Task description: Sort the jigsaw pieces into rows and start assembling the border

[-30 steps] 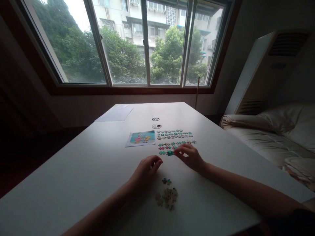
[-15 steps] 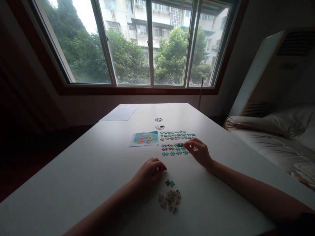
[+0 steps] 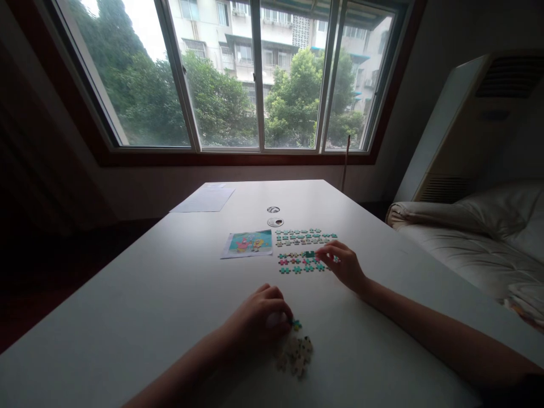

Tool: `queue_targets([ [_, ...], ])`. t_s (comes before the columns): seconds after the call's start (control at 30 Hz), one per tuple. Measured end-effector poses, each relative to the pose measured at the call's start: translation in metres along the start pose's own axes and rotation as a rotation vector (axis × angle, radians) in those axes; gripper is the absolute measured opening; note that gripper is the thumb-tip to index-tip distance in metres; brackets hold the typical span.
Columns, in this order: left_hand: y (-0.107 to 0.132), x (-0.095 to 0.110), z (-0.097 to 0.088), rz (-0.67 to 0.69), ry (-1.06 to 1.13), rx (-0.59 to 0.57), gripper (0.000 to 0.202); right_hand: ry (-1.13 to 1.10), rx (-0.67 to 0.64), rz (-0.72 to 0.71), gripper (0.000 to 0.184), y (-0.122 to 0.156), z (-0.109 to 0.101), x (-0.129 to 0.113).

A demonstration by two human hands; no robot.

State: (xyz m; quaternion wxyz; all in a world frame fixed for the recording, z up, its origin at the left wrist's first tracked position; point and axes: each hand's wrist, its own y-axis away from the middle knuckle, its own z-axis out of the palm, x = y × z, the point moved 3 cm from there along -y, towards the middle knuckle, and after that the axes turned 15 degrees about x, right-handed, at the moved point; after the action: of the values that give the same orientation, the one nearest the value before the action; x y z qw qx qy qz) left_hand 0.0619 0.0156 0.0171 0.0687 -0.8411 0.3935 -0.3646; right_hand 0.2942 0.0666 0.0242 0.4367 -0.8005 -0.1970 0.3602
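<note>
Apparently partway, with rows of pieces (image 3: pixel 294 261) laid right of the picture (image 3: pixel 250 243), a heap (image 3: pixel 300 358) remaining nearer. Pinching a dark piece (image 3: pixel 310 254) right of the picture with right hand (image 3: pixel 343 267); curling left hand (image 3: pixel 260 314) narrowly at a green piece (image 3: pixel 296 324) nearer than it, hold unclear.

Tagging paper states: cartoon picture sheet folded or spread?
Spread: the cartoon picture sheet lies open beside the puzzle rows, its printed scene fully visible.

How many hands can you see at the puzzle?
2. The left hand is near the loose pile of puzzle pieces, close to a colourful piece. The right hand pinches a dark green piece at the rows of pieces. No other hands show.
</note>
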Motion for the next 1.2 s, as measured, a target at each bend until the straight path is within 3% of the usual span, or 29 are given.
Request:
queue_targets([
  [0.13,0.000,-0.001,0.001,0.014,-0.042,-0.004,0.011,0.129,-0.016,0.082,0.019,-0.019,-0.013,0.044],
  [0.3,-0.001,-0.003,0.001,0.025,-0.068,0.017,0.013,0.373,-0.058,0.344,0.020,-0.021,-0.030,0.122],
  [0.43,-0.002,-0.003,-0.002,0.035,-0.102,0.029,0.016,0.416,-0.086,0.417,0.022,-0.016,-0.034,0.147],
  [0.87,-0.002,-0.010,-0.003,0.032,-0.197,0.000,0.017,0.494,-0.076,0.490,0.021,-0.018,-0.031,0.153],
  [1.07,-0.001,-0.004,-0.001,0.015,-0.362,-0.081,0.012,0.479,-0.041,0.491,0.022,-0.019,-0.033,0.139],
  [1.2,0.000,-0.002,-0.003,-0.053,-0.333,-0.109,0.013,0.424,-0.027,0.441,0.022,-0.019,-0.027,0.113],
])
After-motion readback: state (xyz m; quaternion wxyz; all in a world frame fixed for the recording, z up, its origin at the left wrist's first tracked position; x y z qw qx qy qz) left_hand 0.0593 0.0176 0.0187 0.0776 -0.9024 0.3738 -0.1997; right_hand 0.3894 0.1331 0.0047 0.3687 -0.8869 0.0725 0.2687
